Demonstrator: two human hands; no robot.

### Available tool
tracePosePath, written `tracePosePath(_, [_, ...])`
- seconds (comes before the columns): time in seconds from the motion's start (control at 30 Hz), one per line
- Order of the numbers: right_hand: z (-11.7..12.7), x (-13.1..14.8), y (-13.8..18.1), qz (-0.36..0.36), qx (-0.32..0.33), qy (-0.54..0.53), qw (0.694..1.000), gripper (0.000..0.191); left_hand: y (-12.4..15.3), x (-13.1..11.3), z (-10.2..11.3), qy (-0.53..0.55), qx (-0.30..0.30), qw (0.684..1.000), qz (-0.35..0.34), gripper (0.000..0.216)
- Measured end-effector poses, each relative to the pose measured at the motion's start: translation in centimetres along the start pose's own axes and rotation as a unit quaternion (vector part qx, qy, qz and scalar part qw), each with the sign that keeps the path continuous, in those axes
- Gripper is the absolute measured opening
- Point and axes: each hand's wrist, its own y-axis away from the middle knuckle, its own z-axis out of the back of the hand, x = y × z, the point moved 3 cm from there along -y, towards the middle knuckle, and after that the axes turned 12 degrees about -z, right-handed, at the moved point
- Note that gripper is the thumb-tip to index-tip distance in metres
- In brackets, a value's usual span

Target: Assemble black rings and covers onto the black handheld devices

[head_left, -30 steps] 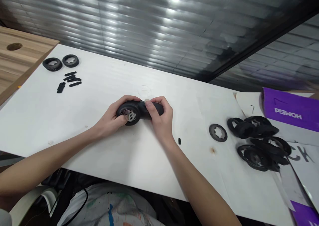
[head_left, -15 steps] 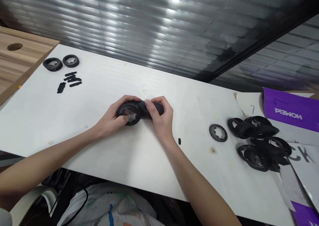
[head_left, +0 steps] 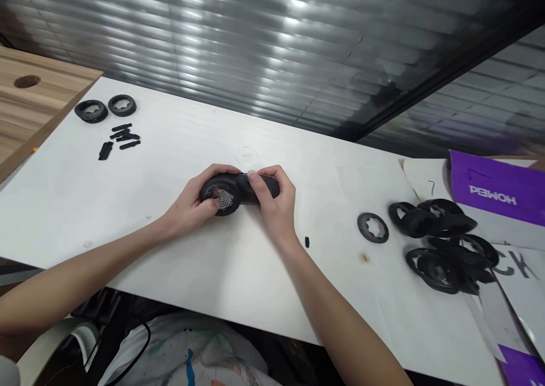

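At the middle of the white table both my hands grip a black part with a round end and a handle-like body. A silver mesh disc shows in its round end. My left hand is wrapped round that round end, thumb on the mesh. My right hand is closed over the handle end, fingers curled on top. The part rests on or just above the tabletop.
Two black rings and a few small black strips lie at the far left. A single black ring and a pile of black ring parts lie at the right, beside a purple box. A tiny black piece lies near my right wrist.
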Motion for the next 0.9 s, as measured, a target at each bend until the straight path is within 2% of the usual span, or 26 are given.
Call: tracePosePath(0.9, [0.12, 0.0, -0.02, 0.002, 0.005, 0.005, 1.0, 0.041, 0.05, 0.07, 0.01, 0.01, 0.019, 1.0, 0.006, 0.052])
